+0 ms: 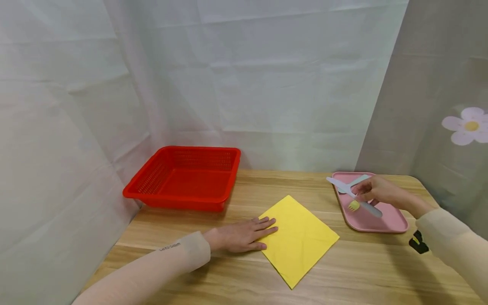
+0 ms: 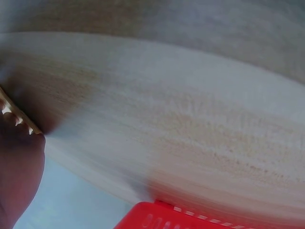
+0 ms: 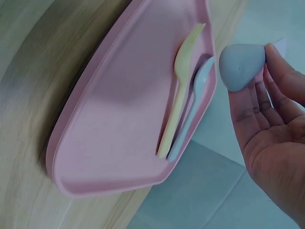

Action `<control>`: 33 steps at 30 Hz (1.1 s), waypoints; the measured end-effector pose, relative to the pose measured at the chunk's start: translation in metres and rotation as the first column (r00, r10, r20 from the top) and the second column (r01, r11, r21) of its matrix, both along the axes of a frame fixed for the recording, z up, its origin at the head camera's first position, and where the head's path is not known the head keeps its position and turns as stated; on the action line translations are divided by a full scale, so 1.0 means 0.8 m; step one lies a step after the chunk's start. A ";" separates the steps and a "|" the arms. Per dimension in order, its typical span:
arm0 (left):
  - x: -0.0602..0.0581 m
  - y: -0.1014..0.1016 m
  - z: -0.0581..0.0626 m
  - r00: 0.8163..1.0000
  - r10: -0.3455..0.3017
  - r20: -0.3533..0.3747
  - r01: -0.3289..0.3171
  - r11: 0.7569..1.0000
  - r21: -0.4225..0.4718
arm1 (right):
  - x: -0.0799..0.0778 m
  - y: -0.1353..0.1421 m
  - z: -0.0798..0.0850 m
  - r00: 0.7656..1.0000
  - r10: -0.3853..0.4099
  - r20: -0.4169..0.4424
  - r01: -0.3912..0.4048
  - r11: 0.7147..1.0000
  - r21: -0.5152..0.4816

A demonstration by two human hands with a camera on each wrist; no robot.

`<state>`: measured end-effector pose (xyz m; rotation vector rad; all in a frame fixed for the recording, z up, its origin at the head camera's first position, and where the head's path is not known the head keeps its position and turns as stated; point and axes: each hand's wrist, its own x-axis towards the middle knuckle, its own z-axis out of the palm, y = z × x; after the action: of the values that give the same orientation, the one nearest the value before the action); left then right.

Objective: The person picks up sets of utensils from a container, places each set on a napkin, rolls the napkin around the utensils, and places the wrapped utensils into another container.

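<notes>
A square yellow napkin (image 1: 299, 241) lies flat on the wooden table, one corner pointing toward the person. My left hand (image 1: 244, 235) rests with spread fingers on its left edge. Over at the right, my right hand (image 1: 381, 190) pinches a pale grey knife (image 1: 371, 209) between thumb and fingers, above a pink tray (image 1: 394, 220). The right wrist view shows the knife's rounded handle end toward the camera. On the tray lie a yellow fork (image 3: 178, 90) and a pale blue spoon (image 3: 196, 98), side by side; in the head view the hand and knife partly cover them.
At the back left stands a red plastic basket (image 1: 228, 186) with perforated sides. A small black-and-yellow object (image 1: 418, 242) sits near the tray's front right corner, beside the right sleeve. White cloth (image 1: 267, 84) hangs behind the table.
</notes>
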<state>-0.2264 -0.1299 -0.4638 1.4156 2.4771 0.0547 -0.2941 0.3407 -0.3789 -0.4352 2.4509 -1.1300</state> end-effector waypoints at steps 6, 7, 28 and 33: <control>0.001 0.000 -0.001 1.000 -0.008 -0.009 0.008 1.000 -0.016 | -0.003 -0.007 -0.002 1.000 -0.012 0.015 0.012 0.998 -0.061; 0.002 0.000 -0.001 1.000 -0.008 -0.006 0.008 1.000 -0.018 | -0.003 -0.009 -0.002 1.000 -0.013 0.016 0.014 0.998 -0.066; 0.004 -0.002 -0.004 1.000 0.000 0.006 0.000 1.000 -0.003 | 0.008 -0.071 -0.011 0.998 -0.063 -0.001 0.062 0.985 -0.161; 0.006 -0.004 -0.006 1.000 0.010 0.016 -0.011 1.000 0.027 | 0.006 -0.088 -0.019 0.995 -0.102 -0.008 0.099 0.979 -0.175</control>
<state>-0.2218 -0.1330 -0.4688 1.4076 2.4803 0.1012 -0.2889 0.2699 -0.3943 -0.3768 2.4217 -1.3963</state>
